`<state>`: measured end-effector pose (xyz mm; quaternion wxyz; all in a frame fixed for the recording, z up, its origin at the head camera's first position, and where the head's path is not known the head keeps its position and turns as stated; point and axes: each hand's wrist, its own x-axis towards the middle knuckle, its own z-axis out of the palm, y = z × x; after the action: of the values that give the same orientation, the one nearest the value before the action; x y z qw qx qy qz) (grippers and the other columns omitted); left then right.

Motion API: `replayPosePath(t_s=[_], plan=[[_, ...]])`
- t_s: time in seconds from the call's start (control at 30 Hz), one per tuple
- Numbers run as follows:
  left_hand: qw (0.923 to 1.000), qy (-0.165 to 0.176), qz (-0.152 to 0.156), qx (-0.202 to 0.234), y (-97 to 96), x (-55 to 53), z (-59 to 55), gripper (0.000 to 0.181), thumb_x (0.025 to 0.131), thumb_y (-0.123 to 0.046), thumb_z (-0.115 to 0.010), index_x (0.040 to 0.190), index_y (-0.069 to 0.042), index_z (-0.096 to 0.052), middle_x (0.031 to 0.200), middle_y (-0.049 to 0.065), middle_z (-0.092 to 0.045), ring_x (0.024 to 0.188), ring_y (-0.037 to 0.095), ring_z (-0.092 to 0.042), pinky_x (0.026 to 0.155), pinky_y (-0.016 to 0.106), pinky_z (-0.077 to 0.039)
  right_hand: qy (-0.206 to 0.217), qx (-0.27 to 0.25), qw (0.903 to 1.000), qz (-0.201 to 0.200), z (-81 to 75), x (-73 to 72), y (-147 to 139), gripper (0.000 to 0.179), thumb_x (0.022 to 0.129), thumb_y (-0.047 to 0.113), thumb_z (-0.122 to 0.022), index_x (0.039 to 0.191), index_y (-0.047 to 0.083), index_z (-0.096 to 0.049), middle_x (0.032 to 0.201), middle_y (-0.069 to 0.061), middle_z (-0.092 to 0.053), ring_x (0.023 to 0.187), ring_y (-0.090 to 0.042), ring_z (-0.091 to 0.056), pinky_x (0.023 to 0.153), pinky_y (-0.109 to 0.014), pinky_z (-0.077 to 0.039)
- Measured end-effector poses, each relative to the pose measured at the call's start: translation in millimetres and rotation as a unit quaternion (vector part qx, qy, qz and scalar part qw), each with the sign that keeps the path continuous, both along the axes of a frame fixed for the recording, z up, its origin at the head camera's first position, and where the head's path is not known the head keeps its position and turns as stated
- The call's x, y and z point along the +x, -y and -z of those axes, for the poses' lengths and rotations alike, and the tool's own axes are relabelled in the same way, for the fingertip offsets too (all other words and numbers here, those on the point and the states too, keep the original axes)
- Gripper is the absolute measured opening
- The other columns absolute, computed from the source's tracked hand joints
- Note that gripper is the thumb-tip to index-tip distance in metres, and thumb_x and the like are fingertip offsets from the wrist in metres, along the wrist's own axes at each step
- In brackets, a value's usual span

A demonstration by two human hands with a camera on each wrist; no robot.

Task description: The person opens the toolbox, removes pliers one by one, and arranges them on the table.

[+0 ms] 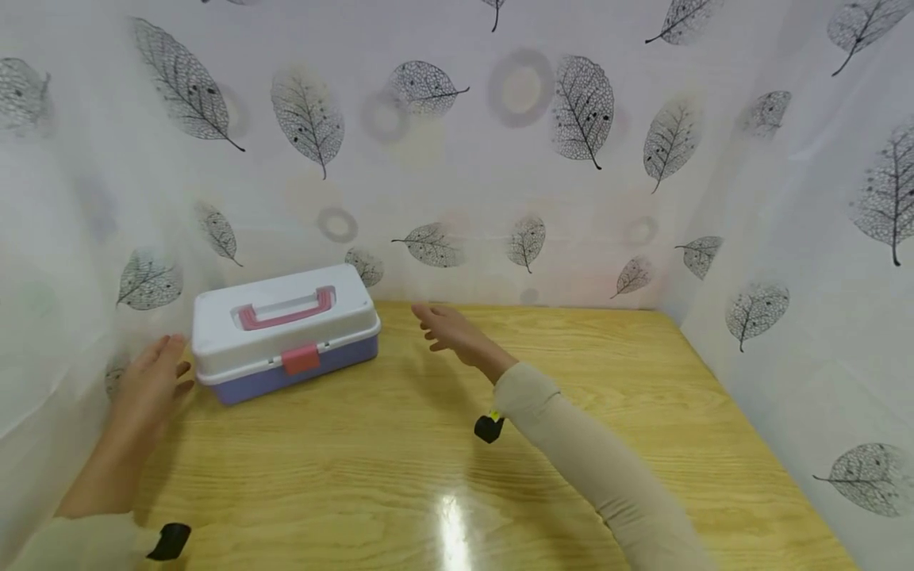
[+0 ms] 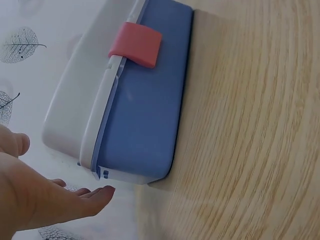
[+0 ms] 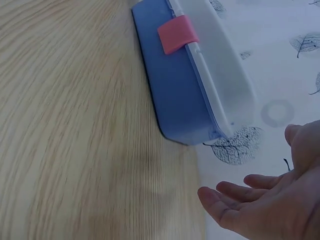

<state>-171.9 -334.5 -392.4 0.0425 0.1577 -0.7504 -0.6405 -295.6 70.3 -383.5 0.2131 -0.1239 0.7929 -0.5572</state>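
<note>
A plastic storage box [image 1: 286, 333] with a white lid, a purple-blue base, a pink carry handle [image 1: 289, 313] and a pink latch [image 1: 301, 359] stands on the table at the back left, its lid down. My left hand [image 1: 151, 381] is at the box's left end, fingers extended and holding nothing. In the left wrist view a small gap shows between the left fingers [image 2: 97, 200] and the box end. Off the box's right end, my right hand [image 1: 457, 333] hovers above the table with relaxed fingers, apart from the box, as the right wrist view also shows.
The wooden table [image 1: 400, 476] reaches to a pale curtain [image 1: 457, 182] printed with dark leaves, which encloses the back and both sides. The box stands close to the back and left curtain. Black wrist devices [image 1: 489, 428] hang below both sleeves.
</note>
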Motion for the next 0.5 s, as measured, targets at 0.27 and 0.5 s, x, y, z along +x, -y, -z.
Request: replayPosePath(t_s=[0.27,0.5], plan=[[0.9972,0.013,0.020,0.071,-2.5,-16.7,4.4,0.080,0.108,-0.053,-0.032,0.166,-0.005,-0.004,0.170,0.011,-0.011,0.153,0.030,-0.016,0.119,0.033,-0.033,0.027,-0.011,0.9995,0.011,-5.2,-14.6,41,0.072,0.108,0.054,-0.043,0.159,0.004,-0.037,0.156,-0.028,-0.041,0.139,-0.045,-0.045,0.107,-0.048,-0.051],[0.9971,0.020,0.037,0.064,-3.9,-17.9,5.7,0.085,0.107,-0.058,-0.032,0.165,-0.007,0.003,0.173,0.011,0.001,0.152,0.017,-0.014,0.123,0.029,-0.025,0.029,-0.045,0.9985,0.003,-1.3,-19.2,71,0.068,0.109,0.051,-0.042,0.157,0.003,-0.041,0.148,-0.022,-0.048,0.131,-0.039,-0.051,0.110,-0.054,-0.047]])
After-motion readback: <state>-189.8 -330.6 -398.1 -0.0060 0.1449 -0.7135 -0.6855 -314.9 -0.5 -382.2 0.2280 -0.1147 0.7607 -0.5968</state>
